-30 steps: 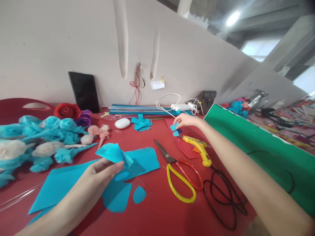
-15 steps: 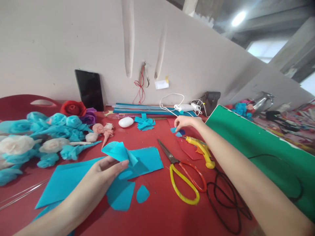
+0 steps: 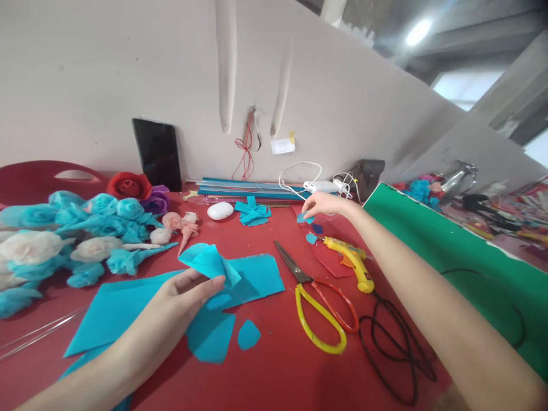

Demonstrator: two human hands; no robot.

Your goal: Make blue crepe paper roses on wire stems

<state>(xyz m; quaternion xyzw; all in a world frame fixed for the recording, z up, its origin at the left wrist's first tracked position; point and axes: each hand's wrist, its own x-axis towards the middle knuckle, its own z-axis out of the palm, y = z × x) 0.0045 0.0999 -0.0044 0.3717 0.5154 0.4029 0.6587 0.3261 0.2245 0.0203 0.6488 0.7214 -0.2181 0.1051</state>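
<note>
1. Nearest, at lower right, a black cord [image 3: 410,348] lies in loose loops on the red table [image 3: 282,377]. Caught by a passing arm, it could drag whatever it feeds.
2. Near the middle, a loose blue petal [image 3: 249,335] lies flat; a brush of the wrist might sweep it away.
3. The left hand [image 3: 183,301] pinches a curled blue paper [image 3: 205,260] between thumb and fingers, raised above flat blue sheets [image 3: 259,277]. Squeezed hard, the curl could crease; held slackly, it could spring open.
4. Scissors [image 3: 302,277] lie between the hands, blades pointing away. A hand crossing there might meet the tips.
5. Beyond, a yellow glue gun [image 3: 351,260] rests with its nozzle just beside a blue scrap [image 3: 311,238]. Whether it is hot, I cannot tell; if so, it could burn skin or smear glue.
6. Farthest, the right hand [image 3: 326,204] has its fingertips together at a small blue piece [image 3: 305,218]; I cannot tell whether it is gripped. A loose pinch could drop it.
</note>
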